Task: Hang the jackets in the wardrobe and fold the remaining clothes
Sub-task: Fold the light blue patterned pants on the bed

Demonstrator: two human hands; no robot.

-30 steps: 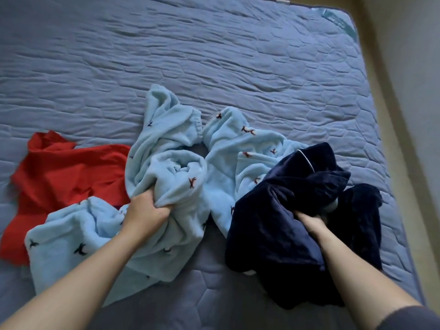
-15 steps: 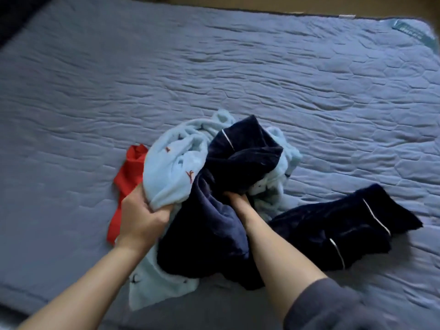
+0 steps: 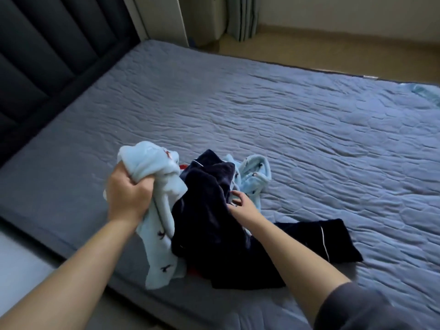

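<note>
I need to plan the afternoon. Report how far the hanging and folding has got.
Done: nothing visibly folded or hung; the clothes lie in one crumpled heap on the grey quilted mattress. In hand: the left hand grips the light blue printed fleece garment; the right hand touches the dark navy plush garment with white piping, grip unclear. Left: everything, including the red garment barely showing under the heap.

The left grip (image 3: 128, 196) clutches a bunched light-blue fleece (image 3: 152, 163) just left of the navy garment (image 3: 204, 225) on the bed (image 3: 309, 110); the right grip (image 3: 242, 203) pinches its edge.
</note>
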